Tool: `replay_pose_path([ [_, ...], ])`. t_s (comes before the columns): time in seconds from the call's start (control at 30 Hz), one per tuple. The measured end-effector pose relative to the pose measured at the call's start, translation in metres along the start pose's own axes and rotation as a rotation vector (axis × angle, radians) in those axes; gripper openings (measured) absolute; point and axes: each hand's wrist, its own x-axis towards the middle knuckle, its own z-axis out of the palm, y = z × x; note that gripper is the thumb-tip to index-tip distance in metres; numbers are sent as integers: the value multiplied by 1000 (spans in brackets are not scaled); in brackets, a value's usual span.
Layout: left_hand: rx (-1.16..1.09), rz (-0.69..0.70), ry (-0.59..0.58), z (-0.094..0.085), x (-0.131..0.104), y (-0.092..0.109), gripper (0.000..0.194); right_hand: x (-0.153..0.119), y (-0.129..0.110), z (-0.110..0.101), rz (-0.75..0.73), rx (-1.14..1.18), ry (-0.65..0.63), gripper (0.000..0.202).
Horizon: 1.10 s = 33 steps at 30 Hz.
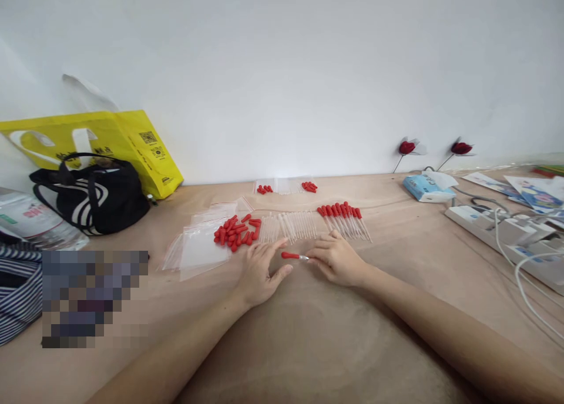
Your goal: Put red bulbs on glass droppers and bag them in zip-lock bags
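My right hand (pixel 337 258) is closed on a dropper, its fingers around the clear tube. The dropper's red rubber bulb (pixel 289 255) points left, toward my left hand (pixel 264 275). That hand is open, thumb and fingers apart, just short of the bulb. Beyond it lies a heap of loose red rubber bulbs (pixel 233 234) on clear zip bags (pixel 200 251). Thin clear tubes (pixel 297 225) lie in a row past my hands. To their right are several droppers with red bulbs fitted (pixel 346 216), side by side.
Near the wall lies a clear bag with red bulbs (pixel 286 185). At left are a yellow bag (pixel 154 157), a black handbag (pixel 110 198) and a large plastic bottle (pixel 35 219). At right are a tissue pack (pixel 425 189) and a power strip with cables (pixel 467 221).
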Motion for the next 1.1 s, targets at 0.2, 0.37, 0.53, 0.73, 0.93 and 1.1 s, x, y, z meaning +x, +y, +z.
replay_pose_path([
  [0.2,5,-56,46,2,0,-6,34,-4,65,-10,718,58,248,27],
  [0.37,36,-3,36,4,0,-4,27,-20,106,-19,1049,-144,206,29],
  [0.53,50,6,13,3,0,-3,21,-23,109,-14,1050,-127,133,26],
  [0.73,54,7,-3,4,0,-4,16,-21,110,-11,1038,-148,124,24],
  [0.93,124,-48,33,4,1,-1,10,-9,88,-9,884,-132,174,23],
  [1.1,242,-115,78,3,3,-7,8,23,53,7,785,-202,83,25],
])
